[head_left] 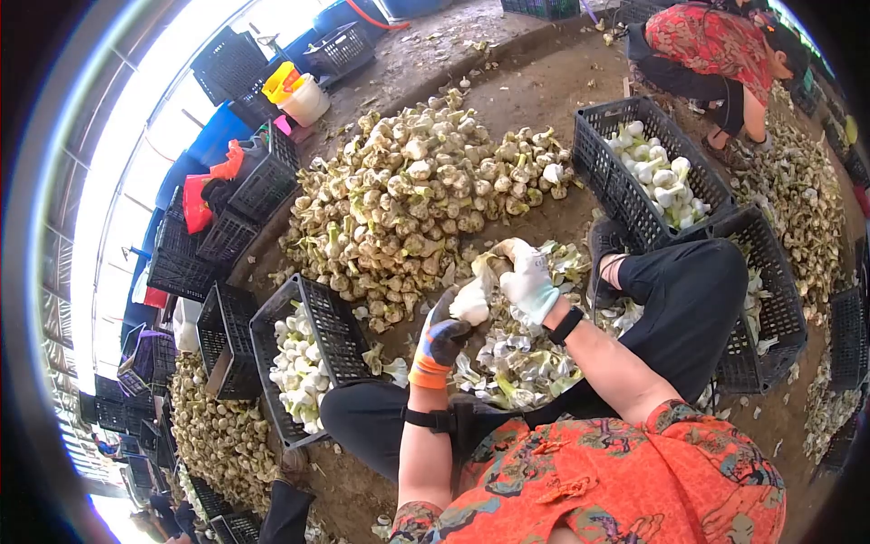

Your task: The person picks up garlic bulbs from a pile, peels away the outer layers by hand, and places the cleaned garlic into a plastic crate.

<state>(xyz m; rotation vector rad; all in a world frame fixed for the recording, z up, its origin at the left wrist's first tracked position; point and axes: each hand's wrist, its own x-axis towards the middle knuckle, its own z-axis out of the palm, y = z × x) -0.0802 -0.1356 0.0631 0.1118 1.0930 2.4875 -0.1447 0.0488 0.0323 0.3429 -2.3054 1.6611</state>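
A garlic bulb, white below with brownish skin at its upper end, is between my two hands over my lap. My left hand, in a dark and orange glove, is closed around the bulb's lower left side. My right hand, in a white glove, pinches the brownish skin at the upper end. Beneath them lies a heap of loose garlic skins. Just beyond my hands rises a big pile of unpeeled garlic, dirty and brownish.
A black crate of white garlic stands to my left, another crate of white bulbs ahead right. By my right knee is a crate with skins. A co-worker bends at upper right. Stacked crates line the left side.
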